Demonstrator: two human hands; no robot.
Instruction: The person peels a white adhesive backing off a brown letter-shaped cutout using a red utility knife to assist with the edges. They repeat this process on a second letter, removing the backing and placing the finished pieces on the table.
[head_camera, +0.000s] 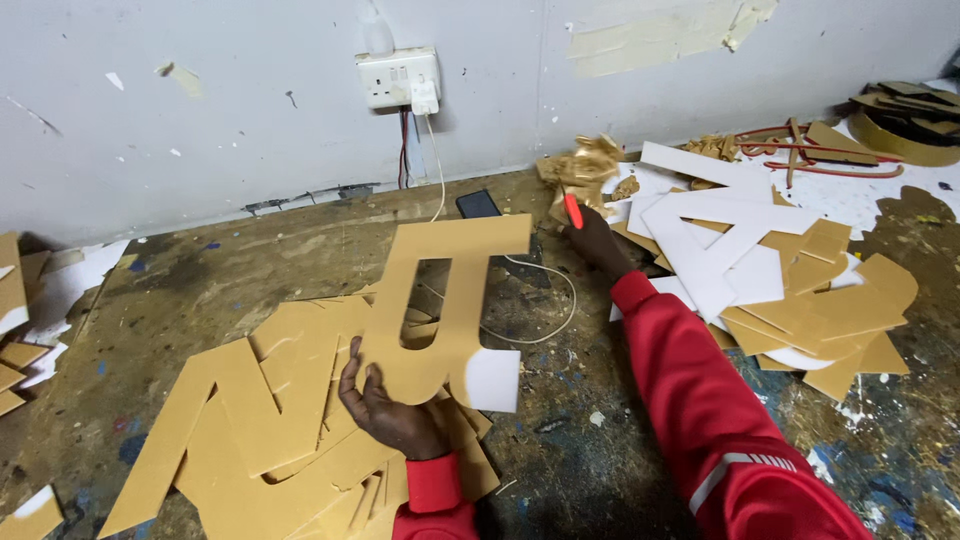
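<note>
Tan-faced cut-out letter (440, 310) is gripped at its lower edge by the left hand (392, 415); right hand (598, 240), clasping a red-handled tool (573, 211), reaches away. Support the letter flat to avoid flexing.

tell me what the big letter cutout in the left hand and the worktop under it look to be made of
Letter cutout: likely thin rigid sheet, acrylic or foam board, under tan protective paper; a peeled corner shows white. Worktop: apparently wood, rough and matte, stained with paint flecks.
</note>
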